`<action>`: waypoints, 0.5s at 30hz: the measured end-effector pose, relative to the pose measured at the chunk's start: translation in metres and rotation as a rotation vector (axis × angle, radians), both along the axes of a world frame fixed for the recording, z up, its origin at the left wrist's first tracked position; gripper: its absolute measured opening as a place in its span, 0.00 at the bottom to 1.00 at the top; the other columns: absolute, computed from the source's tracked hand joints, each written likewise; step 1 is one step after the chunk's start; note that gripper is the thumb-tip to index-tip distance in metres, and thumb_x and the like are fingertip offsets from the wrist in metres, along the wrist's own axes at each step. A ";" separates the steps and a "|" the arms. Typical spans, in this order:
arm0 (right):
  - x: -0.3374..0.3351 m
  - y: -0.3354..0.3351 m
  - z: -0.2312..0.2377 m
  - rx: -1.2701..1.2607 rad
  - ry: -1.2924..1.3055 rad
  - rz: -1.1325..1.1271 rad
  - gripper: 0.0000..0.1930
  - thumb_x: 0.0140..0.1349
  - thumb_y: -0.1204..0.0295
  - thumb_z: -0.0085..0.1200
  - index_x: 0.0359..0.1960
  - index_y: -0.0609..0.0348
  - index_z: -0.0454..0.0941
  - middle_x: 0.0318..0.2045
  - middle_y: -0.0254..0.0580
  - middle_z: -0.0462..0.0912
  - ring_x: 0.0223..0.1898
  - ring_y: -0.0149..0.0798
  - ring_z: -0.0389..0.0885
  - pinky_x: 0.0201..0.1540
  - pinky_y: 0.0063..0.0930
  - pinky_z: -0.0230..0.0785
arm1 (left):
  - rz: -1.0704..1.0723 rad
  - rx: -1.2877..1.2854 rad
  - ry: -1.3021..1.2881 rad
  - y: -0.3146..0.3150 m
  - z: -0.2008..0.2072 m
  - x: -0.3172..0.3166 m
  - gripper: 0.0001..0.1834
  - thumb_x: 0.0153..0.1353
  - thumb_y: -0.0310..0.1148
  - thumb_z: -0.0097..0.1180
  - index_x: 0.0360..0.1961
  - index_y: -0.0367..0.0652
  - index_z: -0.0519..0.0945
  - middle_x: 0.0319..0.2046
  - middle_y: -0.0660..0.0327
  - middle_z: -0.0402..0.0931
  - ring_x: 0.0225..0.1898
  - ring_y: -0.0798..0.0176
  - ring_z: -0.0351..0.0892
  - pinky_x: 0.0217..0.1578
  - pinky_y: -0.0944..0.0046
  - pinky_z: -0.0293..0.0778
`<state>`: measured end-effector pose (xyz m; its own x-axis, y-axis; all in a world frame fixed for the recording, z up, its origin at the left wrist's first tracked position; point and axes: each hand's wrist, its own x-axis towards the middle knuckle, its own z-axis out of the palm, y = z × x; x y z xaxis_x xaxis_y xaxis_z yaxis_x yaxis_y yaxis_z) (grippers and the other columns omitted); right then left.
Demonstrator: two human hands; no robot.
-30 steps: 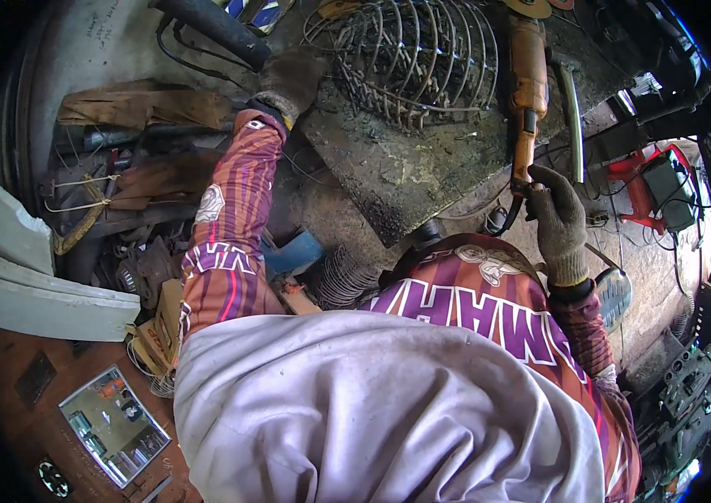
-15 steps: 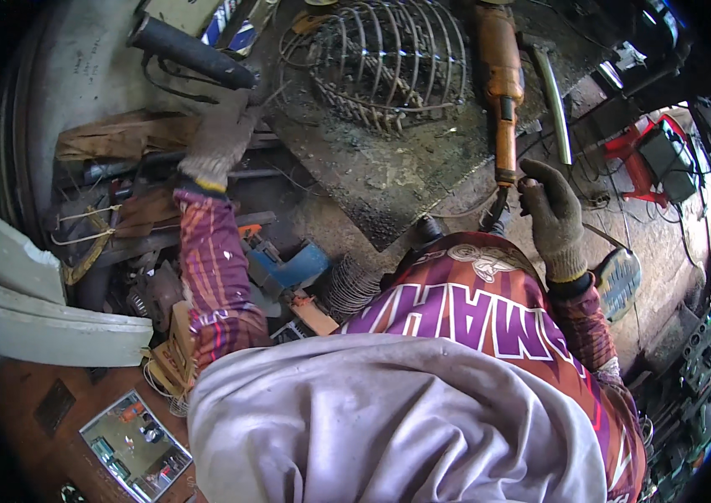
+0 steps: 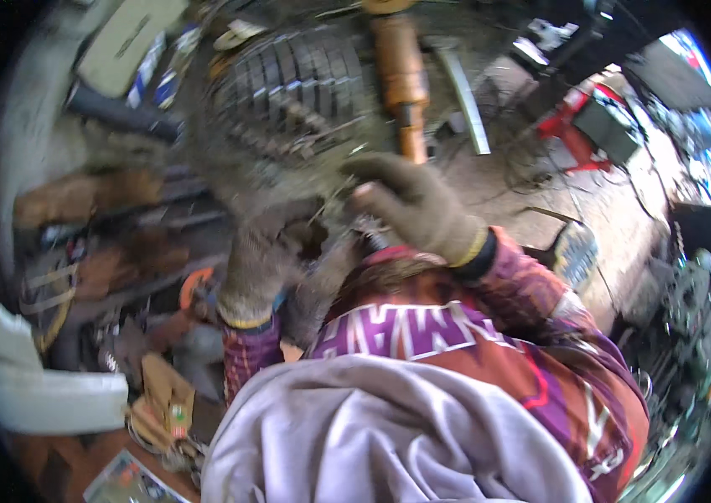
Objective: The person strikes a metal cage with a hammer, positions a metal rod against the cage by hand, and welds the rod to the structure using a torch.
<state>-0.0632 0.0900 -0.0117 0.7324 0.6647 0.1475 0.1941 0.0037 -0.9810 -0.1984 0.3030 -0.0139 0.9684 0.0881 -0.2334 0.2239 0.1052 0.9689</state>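
My left hand (image 3: pixel 259 256), in a knitted work glove, is raised in front of my torso. Its fingers are smeared by motion beside a dark patch, so what they hold, if anything, is unclear. My right hand (image 3: pixel 422 210), gloved too, reaches leftward across the near end of an orange power tool (image 3: pixel 400 63). Its fingers are bent but apart from the thumb, and nothing shows in them. Beyond my hands, on a dark dirty metal plate, lies a round cage of curved metal bars (image 3: pixel 297 84) with thin rods around it.
A dark cylinder (image 3: pixel 125 116) lies at the far left near a pale box (image 3: pixel 131 42). White curved panels (image 3: pixel 45 390) stand at the left edge. A bent metal strip (image 3: pixel 462 96) and a red stool-like frame (image 3: pixel 569 130) are to the right, with cables across the floor.
My left hand has come back from beside the dark cylinder toward my torso. My right hand has swung left, closer to it. The whole view has shifted.
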 end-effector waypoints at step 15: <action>0.080 -0.063 0.002 0.250 0.894 0.040 0.17 0.74 0.65 0.47 0.52 0.69 0.75 0.27 0.34 0.78 0.23 0.27 0.73 0.26 0.18 0.65 | 0.082 -0.220 -0.019 -0.100 0.041 0.074 0.26 0.63 0.30 0.59 0.61 0.32 0.73 0.51 0.58 0.80 0.42 0.69 0.79 0.44 0.68 0.76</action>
<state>0.0165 0.0274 -0.0096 0.6204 0.7169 -0.3181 -0.6382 0.2257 -0.7360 -0.1244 0.2028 0.0271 0.9645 0.1152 -0.2375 0.1880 0.3316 0.9245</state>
